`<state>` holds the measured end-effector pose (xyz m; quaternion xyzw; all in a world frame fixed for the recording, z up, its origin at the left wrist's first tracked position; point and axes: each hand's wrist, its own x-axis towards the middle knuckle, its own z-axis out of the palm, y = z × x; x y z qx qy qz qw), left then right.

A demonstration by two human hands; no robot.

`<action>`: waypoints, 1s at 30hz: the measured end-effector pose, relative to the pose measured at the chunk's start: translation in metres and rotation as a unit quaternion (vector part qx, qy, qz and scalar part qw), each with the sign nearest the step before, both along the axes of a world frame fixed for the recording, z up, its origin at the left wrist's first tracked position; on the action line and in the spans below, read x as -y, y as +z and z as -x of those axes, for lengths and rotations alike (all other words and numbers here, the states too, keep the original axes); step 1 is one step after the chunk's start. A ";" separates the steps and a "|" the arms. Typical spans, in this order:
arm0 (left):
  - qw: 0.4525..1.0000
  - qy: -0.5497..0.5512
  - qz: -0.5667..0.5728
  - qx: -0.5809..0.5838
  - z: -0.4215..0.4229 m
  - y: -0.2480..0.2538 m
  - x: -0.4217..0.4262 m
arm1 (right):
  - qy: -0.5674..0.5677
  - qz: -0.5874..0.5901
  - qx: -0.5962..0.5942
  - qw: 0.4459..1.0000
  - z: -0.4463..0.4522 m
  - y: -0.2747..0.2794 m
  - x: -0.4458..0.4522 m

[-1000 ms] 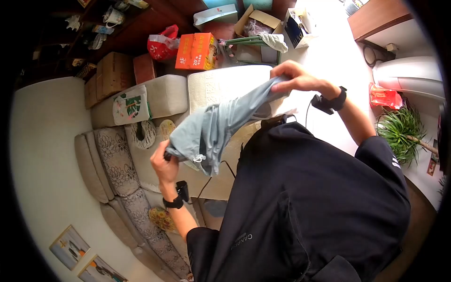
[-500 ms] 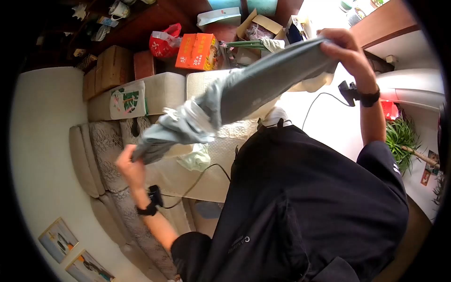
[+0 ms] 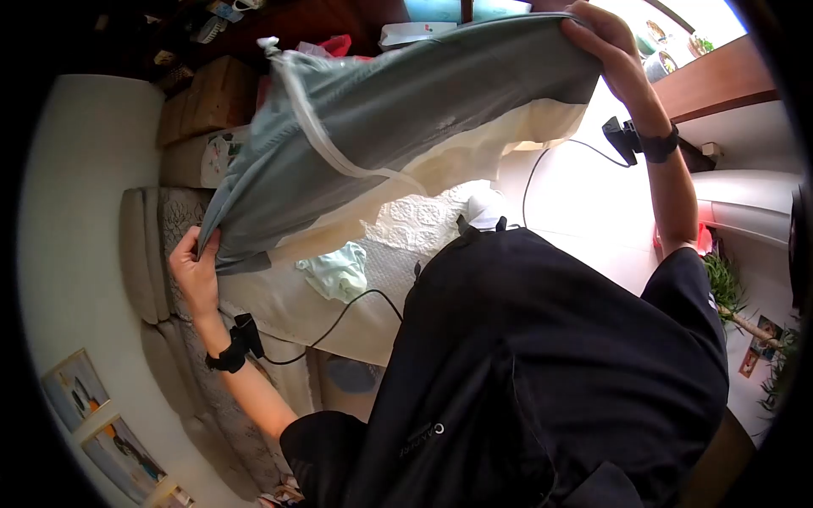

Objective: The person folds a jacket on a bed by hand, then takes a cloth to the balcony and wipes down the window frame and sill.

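Left hand (image 3: 196, 275): closed on the lower left edge of a grey-blue cloth (image 3: 508, 63), thumb and fingers pinching it. Right hand (image 3: 611, 51): gripping the upper right corner of the same cloth. Cloth hangs raised between the two, above the table (image 3: 279, 309), with a cream underside (image 3: 474, 144) showing along its lower edge and a white strip (image 3: 318, 140) curving across it.

Writing: black shirt (image 3: 576, 339) bears a small pale chest print (image 3: 423, 438); first letter reads as C, next probably A, rest not clear. Small light mark (image 3: 445, 124) on the cloth, too blurred to read. White box (image 3: 415, 34) at the back carries a tiny coloured mark, illegible.

Compared with 1.0 s ago: cloth was bunched and folded between the hands; now spread into a broad sheet. Hands are farther apart, left shifted outward, right raised. Orange carton, its "20" legible then, is now covered by the cloth; only part of the red bag (image 3: 336, 44) shows above the edge. Pale green cloth (image 3: 334, 271), mostly hidden then, lies exposed on the table. Black wrist straps on both arms as before.
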<state>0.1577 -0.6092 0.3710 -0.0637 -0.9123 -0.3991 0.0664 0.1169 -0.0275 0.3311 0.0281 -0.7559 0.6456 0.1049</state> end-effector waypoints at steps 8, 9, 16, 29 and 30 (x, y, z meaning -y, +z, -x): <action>0.995 0.021 -0.032 0.096 -0.057 -0.013 -0.019 | 0.254 -0.091 -0.056 0.961 0.020 -0.029 -0.018; 0.993 0.010 -0.064 0.097 -0.071 -0.028 -0.017 | 0.270 -0.094 0.010 0.958 0.015 -0.023 -0.013; 0.949 0.113 -0.147 0.253 -0.192 -0.058 -0.024 | 0.339 -0.138 0.174 0.914 0.009 -0.023 0.010; 0.946 0.254 -0.098 0.177 -0.116 -0.226 0.043 | 0.410 -0.233 0.043 0.881 0.187 -0.198 0.193; 0.950 0.258 -0.068 0.162 -0.107 -0.260 0.051 | 0.410 -0.241 0.019 0.880 0.200 -0.233 0.207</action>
